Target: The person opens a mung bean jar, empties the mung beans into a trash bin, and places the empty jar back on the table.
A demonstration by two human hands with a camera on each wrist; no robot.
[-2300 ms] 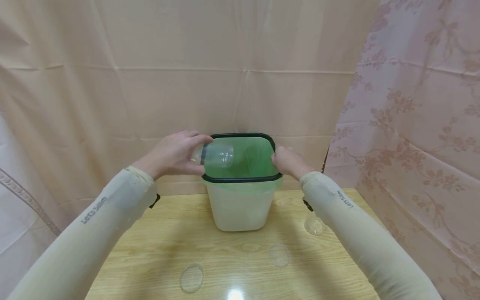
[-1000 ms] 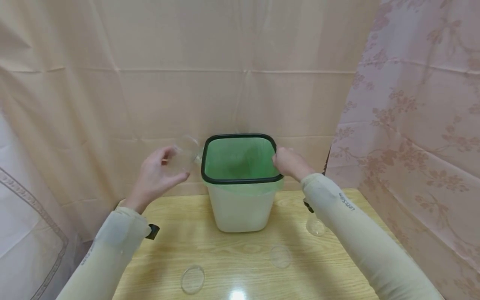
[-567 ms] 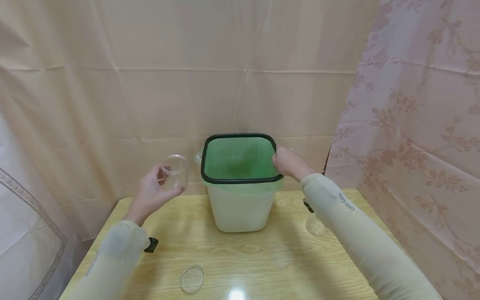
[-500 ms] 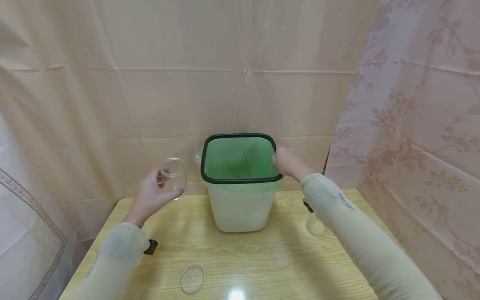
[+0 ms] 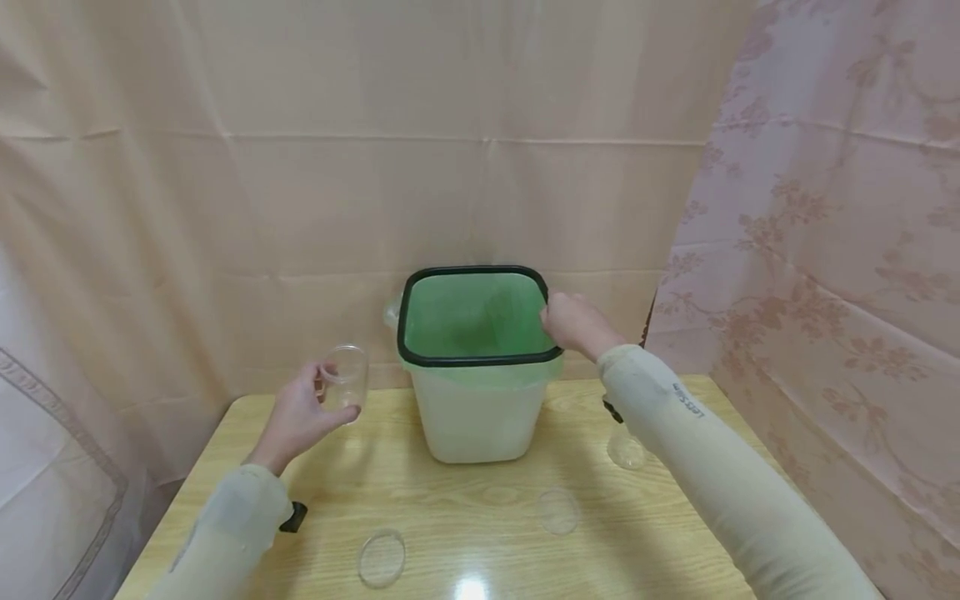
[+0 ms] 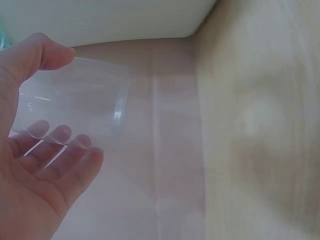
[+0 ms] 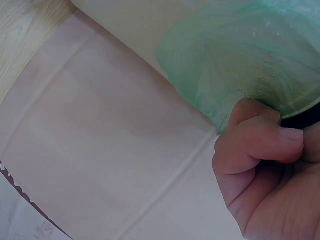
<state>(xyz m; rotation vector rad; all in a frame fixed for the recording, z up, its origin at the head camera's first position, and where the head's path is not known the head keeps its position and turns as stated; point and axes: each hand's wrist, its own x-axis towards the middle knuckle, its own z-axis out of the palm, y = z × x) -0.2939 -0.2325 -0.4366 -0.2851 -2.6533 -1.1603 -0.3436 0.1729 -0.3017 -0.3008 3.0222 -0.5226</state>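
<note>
My left hand (image 5: 300,412) holds a clear plastic cup (image 5: 348,379) upright just above the table's back left. In the left wrist view, the thumb lies on one side of the cup (image 6: 95,97) and the fingers curl along the other. A whitish bin (image 5: 480,417) with a black rim ring stands at the table's back, lined with a green plastic bag (image 5: 480,312). At its right rim my right hand (image 5: 576,323) grips with curled fingers. The right wrist view has this hand (image 7: 265,150) at the green bag's folded edge (image 7: 200,65).
Two thin clear discs, one at front (image 5: 381,558) and one to its right (image 5: 557,511), lie on the wooden table (image 5: 450,517). Another clear rounded piece (image 5: 626,450) sits by the right forearm. A beige curtain (image 5: 337,167) hangs close behind the bin.
My left hand has moved from the bin's left rim out to the left and down. The cup, tilted over the bin's mouth at first, is now upright near the table. The right hand stays at the rim.
</note>
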